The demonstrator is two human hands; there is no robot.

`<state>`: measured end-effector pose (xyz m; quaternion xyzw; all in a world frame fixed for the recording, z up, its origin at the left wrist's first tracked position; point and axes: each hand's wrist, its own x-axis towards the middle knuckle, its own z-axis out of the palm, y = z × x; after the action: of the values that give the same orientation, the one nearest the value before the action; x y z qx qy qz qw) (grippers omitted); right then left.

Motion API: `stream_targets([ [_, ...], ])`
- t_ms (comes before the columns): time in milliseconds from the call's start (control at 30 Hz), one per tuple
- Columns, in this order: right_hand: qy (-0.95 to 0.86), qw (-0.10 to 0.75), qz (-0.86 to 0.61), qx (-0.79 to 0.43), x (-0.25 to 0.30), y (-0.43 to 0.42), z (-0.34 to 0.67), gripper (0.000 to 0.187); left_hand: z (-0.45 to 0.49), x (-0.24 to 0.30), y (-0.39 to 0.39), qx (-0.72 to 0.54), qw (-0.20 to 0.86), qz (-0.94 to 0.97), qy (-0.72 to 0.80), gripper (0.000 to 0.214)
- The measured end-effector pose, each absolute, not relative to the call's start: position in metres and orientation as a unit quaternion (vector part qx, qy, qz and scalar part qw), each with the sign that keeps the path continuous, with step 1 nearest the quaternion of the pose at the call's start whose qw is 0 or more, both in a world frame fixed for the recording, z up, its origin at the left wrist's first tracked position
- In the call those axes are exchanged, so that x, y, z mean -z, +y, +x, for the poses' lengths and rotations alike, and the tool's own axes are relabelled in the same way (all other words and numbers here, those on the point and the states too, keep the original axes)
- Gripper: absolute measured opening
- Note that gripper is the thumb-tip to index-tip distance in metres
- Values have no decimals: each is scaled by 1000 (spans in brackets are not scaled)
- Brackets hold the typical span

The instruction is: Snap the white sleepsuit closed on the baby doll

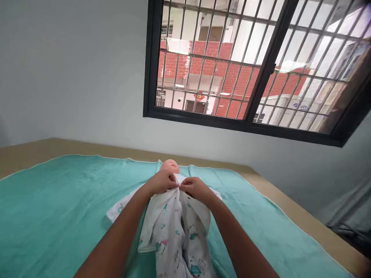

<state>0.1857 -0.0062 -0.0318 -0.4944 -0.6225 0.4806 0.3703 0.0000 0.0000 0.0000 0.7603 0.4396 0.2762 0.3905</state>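
Note:
A baby doll (169, 166) lies on its back on a teal blanket (72, 204), its head toward the wall. White baby clothes (174, 224) with a small teal and pink print cover its body, and a sleeve spreads out on each side. My left hand (162, 181) pinches the cloth just below the doll's chin. Close beside it, my right hand (197, 189) pinches the same front part of the clothes, and the fingertips of both hands nearly meet. Whatever small fastening may sit between the fingers is hidden. The doll's body and limbs are covered.
The blanket lies on a tan surface (292, 206) whose edge shows along the back and right. Behind it rises a pale wall (72, 77) with a dark-framed, barred window (199, 114). Something dark (352, 235) is at the far right.

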Motion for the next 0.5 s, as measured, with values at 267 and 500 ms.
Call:
stream_targets([
  [267,-536,424,-435,-586,40,2,183,30,5,2,-7,-322,539,665,404,20],
  [500,-514,425,-413,-621,53,8,185,27,1,9,-2,-328,598,618,391,24],
])
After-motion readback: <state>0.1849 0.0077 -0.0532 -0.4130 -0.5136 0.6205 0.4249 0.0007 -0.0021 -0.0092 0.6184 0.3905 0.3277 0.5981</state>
